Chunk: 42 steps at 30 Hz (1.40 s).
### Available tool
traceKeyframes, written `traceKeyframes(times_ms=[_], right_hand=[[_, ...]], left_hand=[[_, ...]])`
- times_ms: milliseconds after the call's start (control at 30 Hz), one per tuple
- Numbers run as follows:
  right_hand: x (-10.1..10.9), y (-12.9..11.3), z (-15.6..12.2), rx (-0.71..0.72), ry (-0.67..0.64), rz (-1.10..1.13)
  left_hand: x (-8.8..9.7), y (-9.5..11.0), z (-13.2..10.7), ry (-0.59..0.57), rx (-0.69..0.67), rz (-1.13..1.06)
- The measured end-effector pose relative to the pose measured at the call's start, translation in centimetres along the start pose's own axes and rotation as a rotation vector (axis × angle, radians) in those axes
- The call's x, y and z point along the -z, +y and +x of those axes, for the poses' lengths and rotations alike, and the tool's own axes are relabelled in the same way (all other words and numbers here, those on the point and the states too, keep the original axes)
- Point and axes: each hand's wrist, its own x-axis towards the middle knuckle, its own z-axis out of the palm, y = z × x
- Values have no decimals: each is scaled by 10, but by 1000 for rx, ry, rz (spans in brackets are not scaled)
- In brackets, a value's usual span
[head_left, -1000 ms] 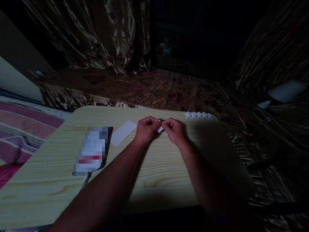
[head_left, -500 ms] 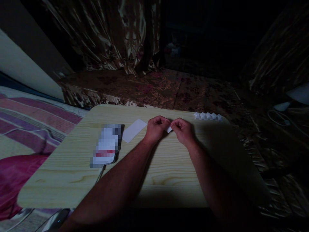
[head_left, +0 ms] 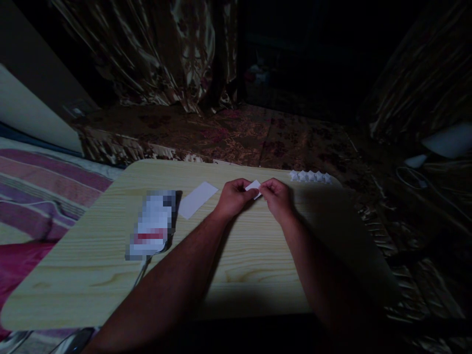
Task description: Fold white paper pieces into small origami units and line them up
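My left hand (head_left: 234,197) and my right hand (head_left: 278,197) meet over the far middle of a light wooden table (head_left: 228,255). Both pinch a small white paper piece (head_left: 253,187) between their fingertips, fingers curled closed. A row of several small white folded paper stars (head_left: 309,176) lies near the table's far right edge, a little beyond my right hand. A white paper strip (head_left: 196,199) lies flat on the table left of my left hand.
A blurred white and red object (head_left: 153,225) lies on the table's left part, beside the strip. A striped pink blanket (head_left: 44,191) is to the left. Brown patterned fabric (head_left: 236,132) covers the floor and hangs behind. White things with a cable (head_left: 424,162) lie at right.
The paper piece has been turned between my fingers and now shows more above them. My hands stay together at the same spot. The camera view has shifted slightly.
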Motion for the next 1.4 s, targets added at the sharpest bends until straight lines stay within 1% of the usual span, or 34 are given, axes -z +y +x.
traceKeyframes(times_ms=[100, 267, 367, 500, 800, 933, 1100, 1300, 1400], right_hand=[[-1, -1, 0, -4, -11, 3], [-2, -2, -2, -23, -75, -1], [-1, -4, -2, -31, -73, 21], [0, -7, -2, -41, -45, 36], [2, -3, -1, 15, -41, 45], [2, -2, -1, 53, -49, 41], [-1, -3, -2, 49, -37, 40], [0, -6, -3, 21, -17, 36], [0, -9, -3, 12, -17, 26]], left_hand=[[1, -1, 0, 27, 6, 40], [0, -1, 0, 89, -12, -19], [0, 0, 0, 48, 1, -23], [0, 1, -1, -2, 9, 37], [1, 0, -2, -63, -15, 86], [1, -1, -2, -56, -18, 90], [-1, -4, 0, -40, -8, -15], [0, -6, -1, -53, -14, 48], [0, -4, -2, -50, -5, 38]])
